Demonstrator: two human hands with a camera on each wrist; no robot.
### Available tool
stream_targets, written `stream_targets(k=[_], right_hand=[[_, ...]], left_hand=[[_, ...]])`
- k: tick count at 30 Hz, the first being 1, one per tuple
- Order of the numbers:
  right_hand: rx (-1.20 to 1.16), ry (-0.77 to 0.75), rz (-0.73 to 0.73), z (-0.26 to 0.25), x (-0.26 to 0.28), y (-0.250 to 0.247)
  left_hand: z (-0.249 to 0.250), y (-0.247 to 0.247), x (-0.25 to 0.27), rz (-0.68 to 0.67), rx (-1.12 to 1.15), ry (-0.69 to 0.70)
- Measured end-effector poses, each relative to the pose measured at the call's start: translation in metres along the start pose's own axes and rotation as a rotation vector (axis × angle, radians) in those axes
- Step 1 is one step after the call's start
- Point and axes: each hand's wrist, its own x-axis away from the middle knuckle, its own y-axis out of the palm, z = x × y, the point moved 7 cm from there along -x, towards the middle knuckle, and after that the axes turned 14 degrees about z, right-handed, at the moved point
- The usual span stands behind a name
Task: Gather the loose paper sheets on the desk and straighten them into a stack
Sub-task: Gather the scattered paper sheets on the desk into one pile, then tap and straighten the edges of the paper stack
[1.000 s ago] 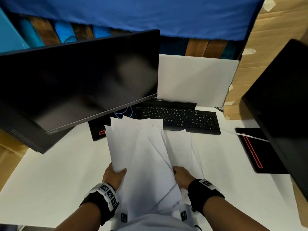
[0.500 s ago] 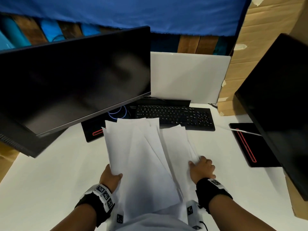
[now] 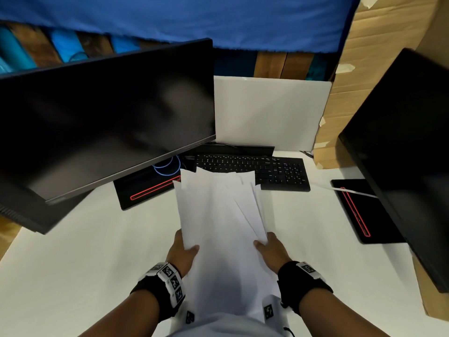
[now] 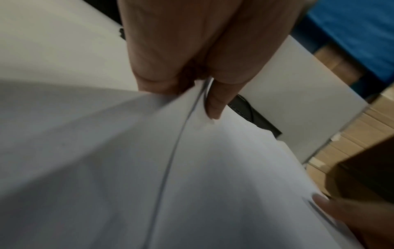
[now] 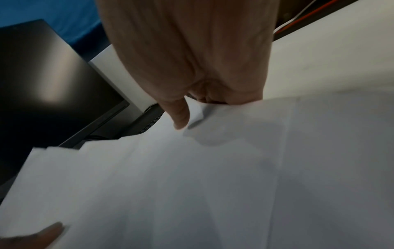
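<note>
A bundle of white paper sheets (image 3: 218, 224) is held up over the white desk (image 3: 85, 251), with its far ends fanned unevenly in front of the keyboard. My left hand (image 3: 182, 249) grips the bundle's left edge, thumb on top; the left wrist view shows the sheets (image 4: 192, 168) pinched between thumb and fingers (image 4: 213, 107). My right hand (image 3: 269, 246) grips the right edge, thumb on top. In the right wrist view its thumb (image 5: 181, 116) presses on the sheets (image 5: 192, 185), and the fingers go underneath.
A dark monitor (image 3: 97, 117) overhangs the desk at left, another (image 3: 408, 154) stands at right. A black keyboard (image 3: 262, 169) lies behind the sheets. Black pads with red lines lie at left (image 3: 145, 193) and right (image 3: 359, 212). A white board (image 3: 267, 113) leans at the back.
My right hand left the sheets lying to the right and now grips the bundle's right edge. The spread sheets have come together into one narrower bundle between both hands.
</note>
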Motion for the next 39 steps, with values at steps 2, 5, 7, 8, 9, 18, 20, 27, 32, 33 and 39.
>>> stream_targets(k=[2,5,7,8,9,18,20,27,32,33,39], right_hand=[[-0.033,0.035,-0.001,0.004,0.001,-0.003],[-0.067,0.063,-0.047,0.009,0.002,0.005],[-0.150,0.070,-0.087,0.012,0.003,0.009],[-0.203,0.077,-0.088,0.014,0.004,0.008],[-0.245,0.081,-0.075,0.015,0.004,0.004],[-0.556,0.155,-0.032,0.018,0.011,-0.013],[-0.592,0.109,-0.048,-0.002,0.014,-0.024],[-0.767,-0.197,0.038,-0.121,0.036,-0.087],[-0.845,-0.266,0.067,-0.151,0.043,-0.109],[-0.858,-0.258,0.064,-0.150,0.044,-0.110],[-0.869,-0.259,0.002,-0.160,0.057,-0.099]], left_hand=[[-0.004,-0.004,-0.001,0.062,0.013,-0.088],[-0.007,0.007,0.003,0.019,-0.095,-0.170],[-0.006,0.014,0.003,-0.033,-0.091,-0.181],[-0.007,0.015,0.002,-0.052,-0.079,-0.186],[-0.009,0.014,0.000,-0.050,-0.077,-0.185],[-0.006,0.000,0.010,-0.134,0.386,-0.191],[0.019,-0.008,0.013,-0.143,0.493,-0.174],[0.138,-0.060,0.017,-0.013,0.718,0.152],[0.172,-0.089,0.023,0.043,0.741,0.287],[0.169,-0.089,0.023,0.036,0.731,0.288],[0.160,-0.076,0.024,-0.021,0.757,0.281]])
